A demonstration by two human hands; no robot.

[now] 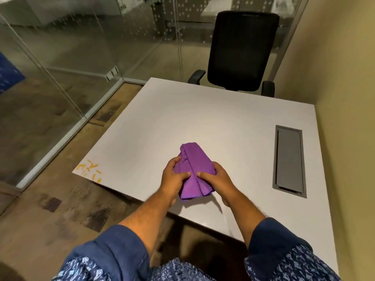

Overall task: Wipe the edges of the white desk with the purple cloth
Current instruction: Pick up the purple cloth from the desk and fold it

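A folded purple cloth [193,165] is held between both hands just above the near part of the white desk [203,120]. My left hand [173,178] grips its left side, thumb on top. My right hand [218,178] grips its right side. The cloth's lower end hangs near the desk's front edge [203,219]. An orange-yellow smear [90,169] marks the desk's near left corner.
A grey cable hatch [289,161] is set into the desk on the right. A black office chair [241,51] stands behind the far edge. Glass partitions [81,57] run along the left and back; a beige wall [345,98] borders the right.
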